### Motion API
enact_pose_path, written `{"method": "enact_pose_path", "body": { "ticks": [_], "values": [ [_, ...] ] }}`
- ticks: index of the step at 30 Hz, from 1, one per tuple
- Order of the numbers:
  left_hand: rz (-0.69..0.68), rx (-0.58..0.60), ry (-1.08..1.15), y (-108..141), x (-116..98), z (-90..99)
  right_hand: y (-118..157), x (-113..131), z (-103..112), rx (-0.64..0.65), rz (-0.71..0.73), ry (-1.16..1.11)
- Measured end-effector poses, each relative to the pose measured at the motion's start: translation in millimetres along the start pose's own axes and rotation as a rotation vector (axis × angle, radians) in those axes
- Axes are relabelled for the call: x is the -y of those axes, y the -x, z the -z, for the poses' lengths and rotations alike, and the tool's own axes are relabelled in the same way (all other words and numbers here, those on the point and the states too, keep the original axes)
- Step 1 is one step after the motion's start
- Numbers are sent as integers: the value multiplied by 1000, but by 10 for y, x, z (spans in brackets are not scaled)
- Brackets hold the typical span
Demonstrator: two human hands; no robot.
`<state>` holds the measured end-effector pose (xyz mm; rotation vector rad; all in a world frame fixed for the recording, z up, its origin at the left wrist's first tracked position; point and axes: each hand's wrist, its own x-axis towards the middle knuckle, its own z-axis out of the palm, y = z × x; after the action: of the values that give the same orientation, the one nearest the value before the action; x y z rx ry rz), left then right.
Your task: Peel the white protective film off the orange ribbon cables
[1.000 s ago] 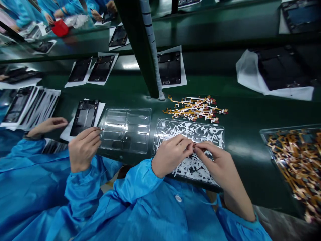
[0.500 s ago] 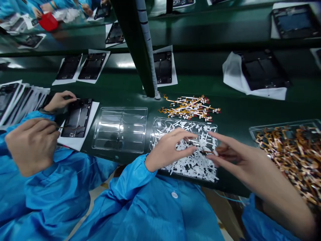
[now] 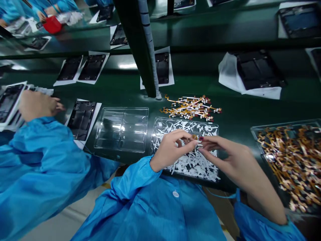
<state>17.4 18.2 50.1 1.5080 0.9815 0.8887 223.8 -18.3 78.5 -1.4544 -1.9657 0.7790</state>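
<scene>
My left hand (image 3: pixel 174 147) and my right hand (image 3: pixel 222 154) meet fingertip to fingertip over a transparent tray (image 3: pixel 156 121) full of white peeled strips (image 3: pixel 198 169). Between them is a small flex cable (image 3: pixel 197 141) showing brown, white and dark red bits. The left thumb and forefinger pinch it. Right fingertips close on its other end, by the reddish part. Most of the cable is hidden by the fingers. Just beyond the tray lies a loose pile of orange and white flex cables (image 3: pixel 192 107).
A second transparent tray (image 3: pixel 254 130) heaped with flex cables stands at right. To the left are a compartment tray (image 3: pixel 120 130) and a black device housing (image 3: pixel 82 118) on paper. A co-worker's hand (image 3: pixel 37 104) is over stacked housings. A green post (image 3: pixel 136 47) rises ahead.
My right hand has moved left to my left hand, its fingers closing in. The co-worker's hands have left the black housing, one now over the stack at far left.
</scene>
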Motion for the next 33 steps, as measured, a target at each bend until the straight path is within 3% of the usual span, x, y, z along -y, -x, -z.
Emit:
{"method": "enact_pose_path", "body": {
  "ticks": [6,13,23,29,33],
  "values": [
    [-5,-71,12,-20,33,-21,21,46,-80,-25,-27,-17],
    [-38,51,-67,-16,0,14,3,33,-100,-46,82,88],
    [-148,19,-312,-20,7,-7,11,9,-167,-171,130,224],
    [-147,0,-303,-6,37,-23,10,4,-211,-158,80,207],
    [-135,4,-254,-15,51,-7,18,-31,-263,-194,118,325]
  ]
}}
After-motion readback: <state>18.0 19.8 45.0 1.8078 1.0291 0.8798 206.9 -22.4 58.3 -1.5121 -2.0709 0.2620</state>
